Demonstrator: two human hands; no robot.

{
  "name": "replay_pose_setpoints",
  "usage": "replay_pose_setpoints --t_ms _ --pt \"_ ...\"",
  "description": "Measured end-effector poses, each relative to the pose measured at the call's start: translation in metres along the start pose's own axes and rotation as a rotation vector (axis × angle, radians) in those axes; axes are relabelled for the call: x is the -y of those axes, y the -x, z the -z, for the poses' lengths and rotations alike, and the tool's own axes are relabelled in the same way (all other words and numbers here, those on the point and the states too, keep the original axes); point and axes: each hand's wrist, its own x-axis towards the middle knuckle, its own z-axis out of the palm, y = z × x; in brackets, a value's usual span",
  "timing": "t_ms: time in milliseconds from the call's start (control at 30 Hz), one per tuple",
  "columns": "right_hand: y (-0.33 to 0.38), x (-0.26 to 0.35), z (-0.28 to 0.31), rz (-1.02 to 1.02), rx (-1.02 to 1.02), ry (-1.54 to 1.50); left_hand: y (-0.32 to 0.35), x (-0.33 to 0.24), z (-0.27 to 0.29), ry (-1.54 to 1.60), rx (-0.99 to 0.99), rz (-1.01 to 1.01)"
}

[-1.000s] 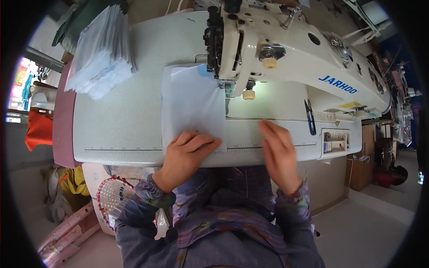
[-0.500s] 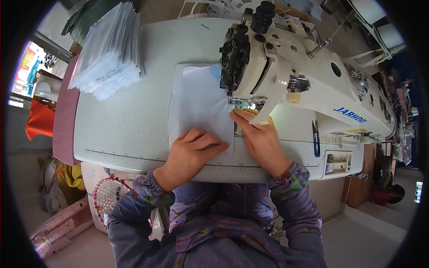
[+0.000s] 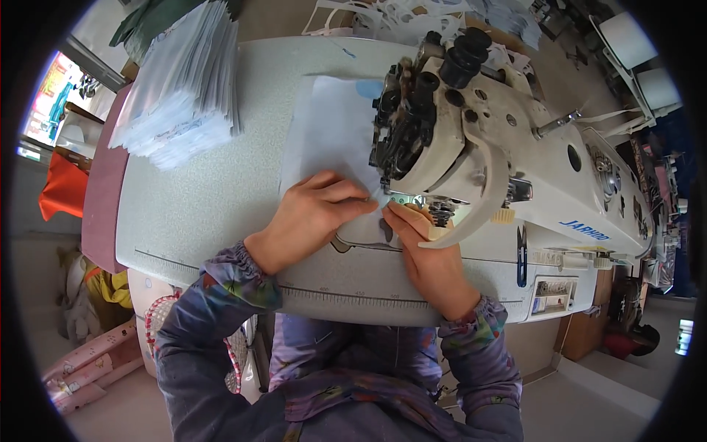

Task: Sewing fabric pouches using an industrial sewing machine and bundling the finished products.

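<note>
Pressing down on a pale blue-white fabric piece, the left hand is lying flat on the sewing table with its fingers close together and stretched toward three o'clock, their tips reaching the cloth's near edge just beside the presser foot. The right hand is coming in from five o'clock, its fingers narrowed and pointing toward eleven o'clock, the fingertips touching the same cloth edge right under the needle area; whether it is pinching the cloth or only pushing on it cannot be told, since the machine head is hiding part of the fingers. The fabric piece is lying spread on the table from the needle toward twelve o'clock, its far end running under and behind the cream industrial sewing machine, which is filling the three o'clock side of the view and is tilting across the table. A small blue patch is showing on the cloth near its far edge. Well apart at ten o'clock, a tall stack of folded white-and-blue fabric pieces is sitting on the table's far left corner. A pair of dark blue thread snips is lying on the machine bed at four o'clock of the right hand. Both wrists are wearing gathered purple patterned sleeves, coming up from six o'clock.
</note>
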Motion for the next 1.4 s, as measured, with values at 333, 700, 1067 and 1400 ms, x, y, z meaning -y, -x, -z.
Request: replay_pose_setpoints --t_ms 333,700,1067,1400 --pt "0.004 -0.003 -0.006 -0.078 0.05 0.001 -0.034 0.031 0.014 0.176 0.125 0.014" --pt "0.01 -0.008 -0.007 -0.116 -0.053 -0.045 -0.01 -0.018 0.016 -0.276 0.183 0.32" --pt "0.004 -0.001 -0.006 -0.056 -0.045 -0.012 0.023 -0.051 -0.004 -0.084 0.083 0.217" --pt "0.003 -0.002 -0.003 0.031 -0.054 0.002 0.023 -0.034 0.012 0.138 0.053 0.13"
